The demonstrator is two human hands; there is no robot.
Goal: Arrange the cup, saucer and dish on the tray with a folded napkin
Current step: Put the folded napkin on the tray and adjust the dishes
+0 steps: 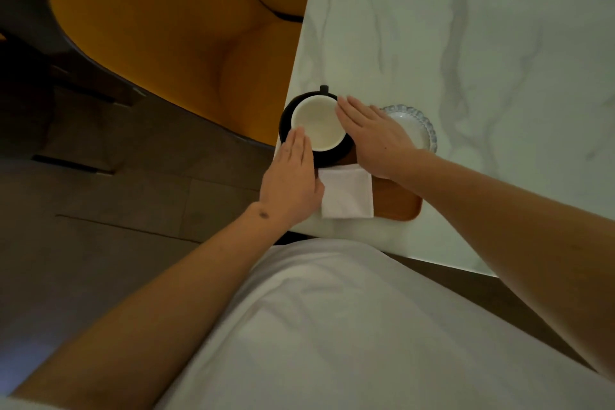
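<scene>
Both hands flat, fingers extended: left hand (293, 181) and right hand (376, 140) flank white cup (317, 125) on black saucer (286, 113); wooden tray (399, 201), folded napkin (347, 193), glass dish (419, 126) beside.

Both bare forearms reach forward. The left hand (289, 176) and right hand (376, 136) lie flat, fingers straight and together, angled toward each other.
</scene>
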